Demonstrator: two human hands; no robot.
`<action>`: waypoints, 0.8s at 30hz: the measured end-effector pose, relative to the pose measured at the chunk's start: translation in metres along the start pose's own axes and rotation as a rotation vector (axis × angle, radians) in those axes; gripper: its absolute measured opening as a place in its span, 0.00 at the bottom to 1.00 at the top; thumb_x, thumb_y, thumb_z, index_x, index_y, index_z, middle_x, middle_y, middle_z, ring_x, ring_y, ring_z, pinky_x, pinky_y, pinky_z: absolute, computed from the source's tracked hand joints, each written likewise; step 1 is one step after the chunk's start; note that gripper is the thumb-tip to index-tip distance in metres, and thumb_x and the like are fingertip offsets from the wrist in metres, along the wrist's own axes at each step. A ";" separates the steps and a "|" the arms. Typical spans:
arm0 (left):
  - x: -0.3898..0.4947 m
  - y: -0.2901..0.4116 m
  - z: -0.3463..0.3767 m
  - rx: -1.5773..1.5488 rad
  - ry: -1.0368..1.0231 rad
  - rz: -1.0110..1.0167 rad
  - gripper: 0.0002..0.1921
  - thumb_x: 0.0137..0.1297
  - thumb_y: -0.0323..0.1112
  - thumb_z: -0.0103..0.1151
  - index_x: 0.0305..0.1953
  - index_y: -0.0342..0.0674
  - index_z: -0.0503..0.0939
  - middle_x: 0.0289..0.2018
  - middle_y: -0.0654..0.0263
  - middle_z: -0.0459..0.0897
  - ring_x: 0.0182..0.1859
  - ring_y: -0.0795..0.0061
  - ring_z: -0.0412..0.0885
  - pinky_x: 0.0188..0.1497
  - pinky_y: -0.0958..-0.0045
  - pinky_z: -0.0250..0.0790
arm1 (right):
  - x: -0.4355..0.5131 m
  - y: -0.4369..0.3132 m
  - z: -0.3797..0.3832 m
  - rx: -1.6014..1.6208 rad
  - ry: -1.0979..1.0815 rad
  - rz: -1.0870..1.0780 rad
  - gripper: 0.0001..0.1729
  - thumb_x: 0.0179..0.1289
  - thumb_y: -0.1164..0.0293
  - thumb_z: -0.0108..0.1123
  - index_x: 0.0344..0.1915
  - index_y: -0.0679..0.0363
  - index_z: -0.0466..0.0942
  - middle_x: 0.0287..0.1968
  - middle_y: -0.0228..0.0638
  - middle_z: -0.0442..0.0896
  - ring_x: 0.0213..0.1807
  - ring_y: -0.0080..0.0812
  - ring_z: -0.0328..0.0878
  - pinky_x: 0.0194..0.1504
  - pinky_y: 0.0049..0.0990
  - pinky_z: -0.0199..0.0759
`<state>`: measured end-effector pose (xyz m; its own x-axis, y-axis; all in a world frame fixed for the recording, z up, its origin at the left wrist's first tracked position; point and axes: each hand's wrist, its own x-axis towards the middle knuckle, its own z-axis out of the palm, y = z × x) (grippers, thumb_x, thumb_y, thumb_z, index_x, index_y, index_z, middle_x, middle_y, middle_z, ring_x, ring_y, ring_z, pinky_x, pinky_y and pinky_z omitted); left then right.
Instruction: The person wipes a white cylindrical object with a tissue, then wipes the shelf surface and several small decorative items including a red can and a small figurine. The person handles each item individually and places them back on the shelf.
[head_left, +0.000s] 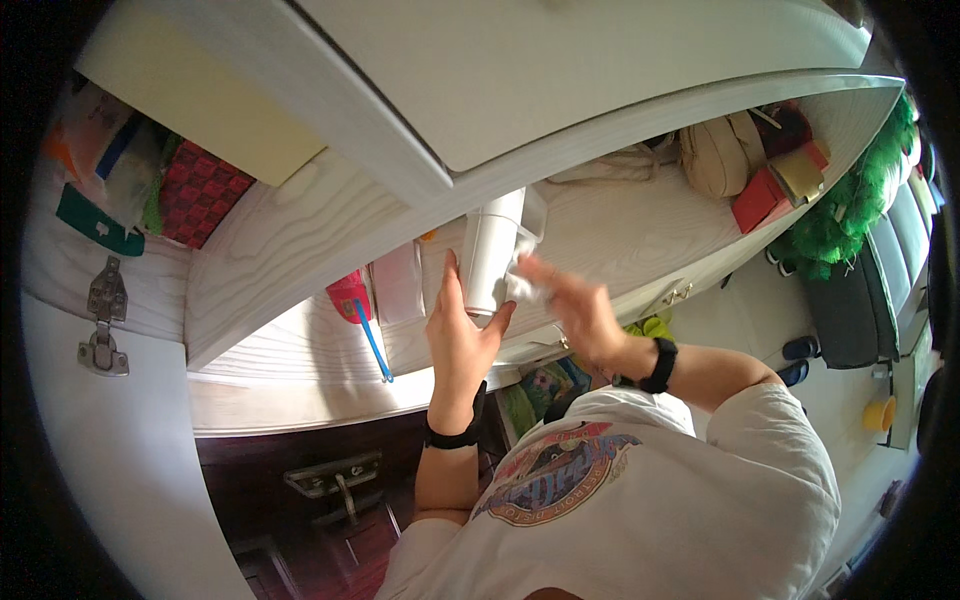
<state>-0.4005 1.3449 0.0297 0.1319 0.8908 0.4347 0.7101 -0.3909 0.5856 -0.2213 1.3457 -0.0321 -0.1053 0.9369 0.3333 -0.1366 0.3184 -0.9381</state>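
A smooth white cylinder (491, 251), like a roll or tall canister, stands out from the shelf with my left hand (463, 330) around its near end, thumb on one side and fingers on the other. Motion blurs my right hand (589, 311), just to the right of the cylinder. At its fingertips is a crumpled white piece (521, 285), perhaps tissue or thin plastic; whether the fingers pinch it is unclear. Partly hidden behind the cylinder is a clear plastic container (535, 214).
The pale wooden shelf (622, 225) holds a blue-handled item (373, 341), a pink packet (399, 281), a beige bag (720, 154) and a red box (761, 202). A cabinet door (600, 82) hangs overhead. Green tinsel-like material (847, 217) and a grey seat (855, 307) stand at right.
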 end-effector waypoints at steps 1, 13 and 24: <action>0.000 0.002 0.002 -0.018 -0.004 -0.004 0.47 0.51 0.30 0.75 0.70 0.30 0.58 0.58 0.39 0.77 0.55 0.41 0.80 0.53 0.56 0.76 | 0.008 -0.004 -0.006 0.106 0.059 0.139 0.39 0.57 0.92 0.41 0.71 0.63 0.66 0.72 0.56 0.65 0.77 0.51 0.57 0.72 0.37 0.56; 0.004 0.000 -0.005 0.039 -0.117 -0.008 0.49 0.50 0.28 0.74 0.72 0.27 0.55 0.62 0.37 0.72 0.59 0.41 0.78 0.57 0.55 0.74 | -0.021 0.023 -0.002 -0.271 -0.199 -0.361 0.35 0.58 0.90 0.51 0.66 0.61 0.73 0.71 0.50 0.68 0.74 0.49 0.64 0.73 0.39 0.60; 0.004 0.004 0.010 -0.278 -0.086 -0.091 0.36 0.65 0.36 0.65 0.68 0.24 0.61 0.54 0.42 0.80 0.52 0.59 0.85 0.51 0.67 0.77 | -0.012 0.030 0.031 -0.340 0.131 -0.215 0.35 0.64 0.90 0.46 0.72 0.65 0.61 0.78 0.55 0.51 0.75 0.58 0.58 0.71 0.39 0.62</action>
<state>-0.3905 1.3491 0.0265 0.1427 0.9368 0.3195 0.5069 -0.3464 0.7893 -0.2550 1.3391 -0.0610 0.0195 0.8473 0.5307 0.1933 0.5176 -0.8335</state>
